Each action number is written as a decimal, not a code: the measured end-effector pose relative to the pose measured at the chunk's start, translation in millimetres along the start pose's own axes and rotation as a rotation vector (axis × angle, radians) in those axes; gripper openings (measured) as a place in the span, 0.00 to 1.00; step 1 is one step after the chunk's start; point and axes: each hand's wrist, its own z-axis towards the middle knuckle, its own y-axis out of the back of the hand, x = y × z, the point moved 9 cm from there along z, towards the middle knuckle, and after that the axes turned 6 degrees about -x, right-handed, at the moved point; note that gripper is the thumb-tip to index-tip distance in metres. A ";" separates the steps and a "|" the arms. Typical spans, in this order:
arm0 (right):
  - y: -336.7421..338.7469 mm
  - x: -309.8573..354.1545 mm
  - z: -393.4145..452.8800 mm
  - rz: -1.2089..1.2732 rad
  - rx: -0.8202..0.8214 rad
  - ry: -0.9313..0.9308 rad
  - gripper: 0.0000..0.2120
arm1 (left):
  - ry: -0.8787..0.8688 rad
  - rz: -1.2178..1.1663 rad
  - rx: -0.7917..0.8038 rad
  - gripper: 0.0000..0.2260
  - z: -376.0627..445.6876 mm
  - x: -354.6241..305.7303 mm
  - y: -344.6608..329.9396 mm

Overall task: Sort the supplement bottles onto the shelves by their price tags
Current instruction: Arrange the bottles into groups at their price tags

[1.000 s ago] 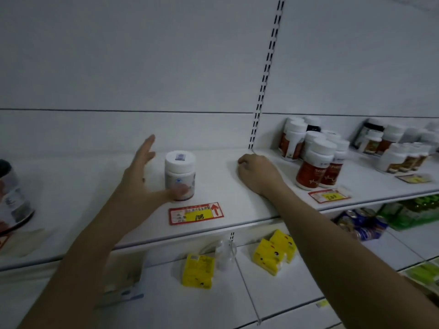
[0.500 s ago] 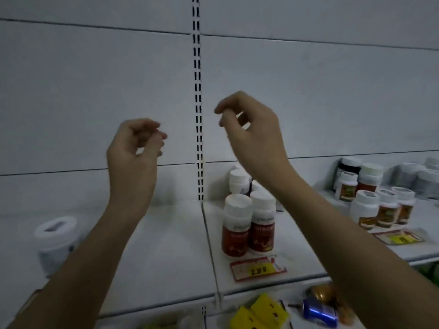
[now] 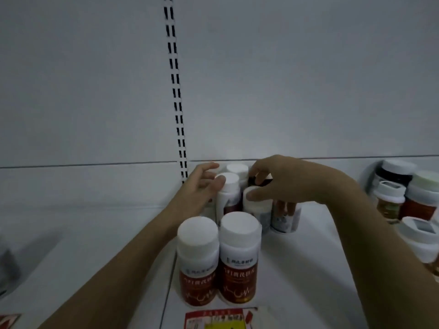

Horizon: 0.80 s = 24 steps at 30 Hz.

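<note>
Head view: white shelf with a cluster of supplement bottles near its left edge, just right of the slotted upright. Two front bottles, white caps, red labels, stand upright side by side close to the front edge; label print too blurred to read. Price tag at the front edge, cut off by the frame bottom, figures illegible. Left hand: fingers nearly straight, thumb resting against the cap of a rear bottle; no closed grip seen. Right hand: fingers curled down over the back row, thumb on a white cap; which bottle it holds, if any, cannot be told, as the hand hides them. Second bottle group toward the right edge, partly cut off.
</note>
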 end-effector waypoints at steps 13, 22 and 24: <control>-20.9 -9.0 -6.0 -0.163 -0.092 -0.002 0.23 | 0.009 0.061 0.168 0.27 -0.4 24.5 -19.2; -17.8 -7.9 -5.1 -0.165 -0.180 -0.020 0.21 | 0.004 0.075 0.166 0.28 2.4 27.8 -16.3; -19.0 -7.8 -5.4 -0.135 -0.164 -0.038 0.21 | 0.018 0.058 0.144 0.29 2.5 29.4 -13.7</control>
